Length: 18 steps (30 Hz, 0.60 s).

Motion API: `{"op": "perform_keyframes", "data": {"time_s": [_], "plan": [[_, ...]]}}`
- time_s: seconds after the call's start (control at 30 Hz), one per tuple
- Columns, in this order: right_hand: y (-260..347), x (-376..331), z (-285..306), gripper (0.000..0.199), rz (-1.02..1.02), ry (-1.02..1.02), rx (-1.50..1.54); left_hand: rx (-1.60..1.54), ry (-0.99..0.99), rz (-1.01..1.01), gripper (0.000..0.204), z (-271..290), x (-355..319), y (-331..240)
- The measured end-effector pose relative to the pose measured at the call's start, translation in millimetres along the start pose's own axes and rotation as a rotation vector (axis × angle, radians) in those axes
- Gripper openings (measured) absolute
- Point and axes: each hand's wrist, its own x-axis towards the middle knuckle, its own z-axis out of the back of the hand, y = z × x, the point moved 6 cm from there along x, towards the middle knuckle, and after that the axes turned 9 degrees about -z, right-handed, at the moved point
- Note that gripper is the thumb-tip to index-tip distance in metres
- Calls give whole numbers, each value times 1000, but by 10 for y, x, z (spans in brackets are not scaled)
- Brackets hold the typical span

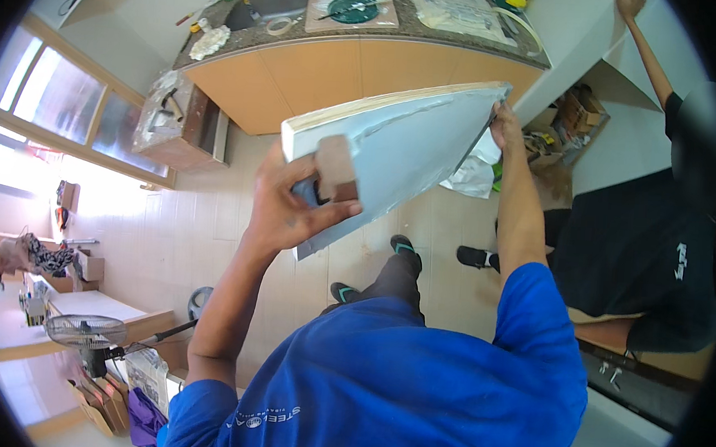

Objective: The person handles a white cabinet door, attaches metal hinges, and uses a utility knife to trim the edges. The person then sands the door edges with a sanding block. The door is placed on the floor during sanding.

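A wide light grey-blue panel (411,157) with a thick cream edge is held up, tilted, in front of my body. At its far right corner my right hand (507,126) is closed on the rim. My left hand (289,207) is at the near left end of the panel, its thumb and fingers closed round a small tan-brown block (337,161). The block is slightly blurred and lies over the panel's face, though whether it touches is hard to tell. Part of the left hand's fingers is hidden behind the panel and block.
Ahead runs a counter (451,45) with a sink (264,9), a green round lid (353,8) and tape. A co-worker in black (627,248) stands close on my right. A box-like cabinet (185,123) is at left, and a fan (89,334) stands lower left.
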Motion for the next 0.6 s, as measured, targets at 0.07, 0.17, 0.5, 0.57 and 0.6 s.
{"op": "perform_keyframes", "data": {"time_s": [0.07, 0.17, 0.5, 0.57, 0.6], "plan": [[-370, -4, -199, 64, -41, -20, 31, 112, -25, -32, 50, -8, 273, -166], [-833, 103, -276, 69, -51, -103, 50, 176, 22, 86, 56, 9, 617, -270], [-1466, -1971, -3342, 127, -249, 405, -449, 544, -37, 360, 67, -50, 502, 315], [-1306, -2655, -4110, 135, -60, 587, -619, 633, -64, 444, 67, -106, 390, 451], [-1393, -2695, -4249, 133, -13, 544, -545, 663, -80, 478, 67, -130, 309, 524]]}}
